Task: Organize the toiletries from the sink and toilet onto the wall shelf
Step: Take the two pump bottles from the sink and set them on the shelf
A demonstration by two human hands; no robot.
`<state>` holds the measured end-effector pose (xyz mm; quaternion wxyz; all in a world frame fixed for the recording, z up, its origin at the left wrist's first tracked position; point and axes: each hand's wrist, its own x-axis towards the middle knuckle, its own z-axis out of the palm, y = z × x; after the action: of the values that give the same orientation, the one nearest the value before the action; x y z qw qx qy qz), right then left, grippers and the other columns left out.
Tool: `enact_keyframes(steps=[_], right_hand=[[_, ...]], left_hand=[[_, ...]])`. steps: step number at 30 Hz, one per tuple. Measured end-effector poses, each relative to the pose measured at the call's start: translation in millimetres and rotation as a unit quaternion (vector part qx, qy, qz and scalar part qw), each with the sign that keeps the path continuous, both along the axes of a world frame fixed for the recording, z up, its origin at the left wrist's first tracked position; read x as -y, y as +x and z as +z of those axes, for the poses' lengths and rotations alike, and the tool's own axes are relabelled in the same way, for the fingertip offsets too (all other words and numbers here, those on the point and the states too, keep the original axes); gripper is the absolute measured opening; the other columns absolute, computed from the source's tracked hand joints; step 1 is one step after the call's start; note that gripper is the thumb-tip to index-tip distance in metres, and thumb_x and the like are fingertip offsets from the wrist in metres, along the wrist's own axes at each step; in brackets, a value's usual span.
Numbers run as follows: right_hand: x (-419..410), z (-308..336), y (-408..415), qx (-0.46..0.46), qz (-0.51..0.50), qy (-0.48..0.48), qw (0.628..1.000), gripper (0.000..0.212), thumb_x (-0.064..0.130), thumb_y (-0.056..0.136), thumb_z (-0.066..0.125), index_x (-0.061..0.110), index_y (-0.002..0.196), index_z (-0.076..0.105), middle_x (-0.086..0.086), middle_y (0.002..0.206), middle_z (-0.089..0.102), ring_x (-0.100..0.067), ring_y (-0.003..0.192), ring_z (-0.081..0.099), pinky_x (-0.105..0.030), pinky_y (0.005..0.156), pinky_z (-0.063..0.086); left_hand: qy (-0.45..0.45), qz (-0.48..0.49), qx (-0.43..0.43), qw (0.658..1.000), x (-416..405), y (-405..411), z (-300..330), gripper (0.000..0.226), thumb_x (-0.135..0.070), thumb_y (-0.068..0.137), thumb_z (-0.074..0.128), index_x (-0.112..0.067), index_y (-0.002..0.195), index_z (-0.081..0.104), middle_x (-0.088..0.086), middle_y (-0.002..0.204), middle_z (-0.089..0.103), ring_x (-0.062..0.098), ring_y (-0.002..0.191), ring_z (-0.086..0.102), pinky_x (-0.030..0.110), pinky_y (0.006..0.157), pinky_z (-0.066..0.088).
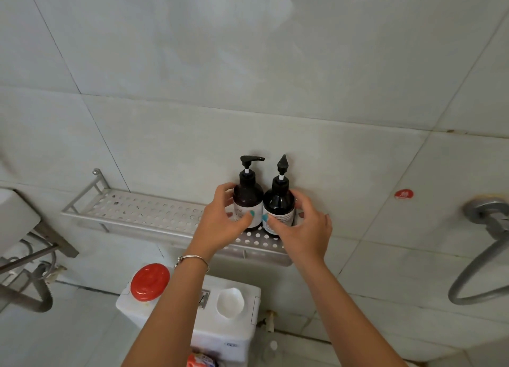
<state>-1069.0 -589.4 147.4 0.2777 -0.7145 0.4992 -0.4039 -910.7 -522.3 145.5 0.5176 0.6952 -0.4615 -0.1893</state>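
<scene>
Two dark pump bottles stand side by side at the right end of the perforated metal wall shelf (132,207). My left hand (220,223) curls round the left bottle (248,198), thumb on its white label. My right hand (303,223) curls round the right bottle (279,203), thumb on its label too. Both bottles are upright, and their bases rest on the shelf. A red round lid (150,282) and a small white cup (230,302) sit on the white toilet tank (220,336) below the shelf.
The shelf's left and middle stretch holds nothing. A sink edge (15,218) and its metal bracket are at the left, with a grey hose below. A shower hose and wall fitting (484,212) are at the right. An orange packet (199,360) shows at the bottom edge.
</scene>
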Motion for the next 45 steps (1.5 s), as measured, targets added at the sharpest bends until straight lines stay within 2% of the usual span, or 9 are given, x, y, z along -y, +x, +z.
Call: enact_keyframes(steps=[5, 10, 14, 21, 26, 31, 37, 41, 45], right_hand=[[-1.7, 2.7, -1.3, 0.013, -0.012, -0.002, 1.000, 0.061, 0.038, 0.061, 0.083, 0.045, 0.116, 0.057, 0.027, 0.095, 0.056, 0.009, 0.086, 0.037, -0.052, 0.109, 0.030], [-2.3, 4.5, -2.5, 0.013, -0.018, 0.003, 1.000, 0.061, 0.037, 0.061, 0.084, 0.042, 0.116, 0.058, 0.022, 0.102, 0.063, 0.006, 0.089, 0.038, -0.051, 0.109, 0.031], [-0.9, 3.7, -2.2, 0.006, -0.009, 0.005, 1.000, 0.061, 0.040, 0.061, 0.083, 0.044, 0.115, 0.057, 0.023, 0.101, 0.063, -0.001, 0.095, 0.052, -0.051, 0.112, 0.026], [0.6, 4.2, -1.9, 0.026, -0.017, 0.007, 1.000, 0.062, 0.037, 0.059, 0.084, 0.043, 0.115, 0.058, 0.027, 0.093, 0.057, 0.032, 0.089, 0.033, -0.052, 0.104, 0.036], [2.7, 3.7, -2.8, 0.019, -0.012, 0.003, 1.000, 0.063, 0.038, 0.058, 0.083, 0.044, 0.116, 0.058, 0.028, 0.093, 0.057, 0.023, 0.084, 0.039, -0.051, 0.103, 0.037], [5.7, 3.7, -4.7, -0.006, 0.006, -0.016, 1.000, 0.064, 0.041, 0.059, 0.084, 0.042, 0.117, 0.057, 0.024, 0.100, 0.063, -0.008, 0.100, 0.058, -0.053, 0.109, 0.030], [8.5, -0.8, -5.6, -0.011, 0.006, -0.040, 0.999, 0.068, 0.045, 0.060, 0.082, 0.039, 0.123, 0.056, 0.013, 0.108, 0.063, -0.011, 0.101, 0.054, -0.048, 0.098, 0.043], [8.3, -7.6, -7.2, -0.062, 0.019, -0.050, 0.997, 0.078, 0.053, 0.061, 0.078, 0.036, 0.131, 0.048, 0.011, 0.119, 0.062, -0.015, 0.112, 0.056, -0.049, 0.106, 0.035], [8.8, -9.5, -12.8, -0.081, 0.014, -0.070, 0.994, 0.077, 0.047, 0.061, 0.080, 0.037, 0.130, 0.048, 0.012, 0.110, 0.064, -0.016, 0.107, 0.056, -0.047, 0.108, 0.033]], left_hand=[[0.001, 0.012, 0.076, 0.997, 1.8, 3.9, -2.6, 0.069, -0.026, 0.074, 0.079, -0.037, 0.132, 0.043, -0.011, 0.121, 0.057, 0.005, 0.107, 0.056, 0.032, 0.090, 0.052], [-0.022, 0.045, 0.075, 0.996, 5.8, -7.4, -1.7, 0.055, -0.036, 0.070, 0.081, -0.034, 0.111, 0.045, -0.015, 0.111, 0.057, -0.001, 0.103, 0.054, 0.018, 0.086, 0.044], [-0.003, -0.013, 0.014, 1.000, 0.8, -0.7, 0.1, 0.056, -0.017, 0.076, 0.077, -0.028, 0.118, 0.041, -0.015, 0.119, 0.056, 0.001, 0.114, 0.053, 0.031, 0.099, 0.047], [-0.022, 0.053, 0.098, 0.994, 3.0, -8.3, -2.3, 0.067, -0.035, 0.066, 0.084, -0.029, 0.121, 0.047, -0.009, 0.112, 0.050, 0.003, 0.100, 0.055, 0.021, 0.085, 0.049], [-0.002, -0.008, 0.044, 0.999, -4.8, -2.7, 1.9, 0.062, -0.019, 0.076, 0.075, -0.029, 0.128, 0.044, -0.015, 0.125, 0.052, 0.004, 0.117, 0.050, 0.030, 0.100, 0.045], [0.005, 0.014, 0.037, 0.999, -0.4, -4.2, 4.1, 0.063, -0.020, 0.074, 0.080, -0.025, 0.126, 0.044, -0.017, 0.118, 0.054, 0.004, 0.112, 0.053, 0.029, 0.097, 0.046], [-0.012, 0.054, 0.059, 0.997, 3.6, -8.3, 1.6, 0.063, -0.031, 0.067, 0.085, -0.028, 0.116, 0.046, -0.015, 0.113, 0.055, 0.003, 0.105, 0.054, 0.017, 0.088, 0.043], [0.001, 0.014, 0.074, 0.997, -1.9, -4.0, -1.2, 0.076, -0.026, 0.072, 0.081, -0.032, 0.134, 0.038, -0.014, 0.127, 0.051, 0.003, 0.113, 0.051, 0.024, 0.093, 0.045], [-0.005, 0.010, 0.089, 0.996, -2.2, -3.4, -1.1, 0.073, -0.020, 0.075, 0.079, -0.037, 0.134, 0.039, -0.013, 0.127, 0.050, 0.006, 0.112, 0.053, 0.028, 0.094, 0.049]])
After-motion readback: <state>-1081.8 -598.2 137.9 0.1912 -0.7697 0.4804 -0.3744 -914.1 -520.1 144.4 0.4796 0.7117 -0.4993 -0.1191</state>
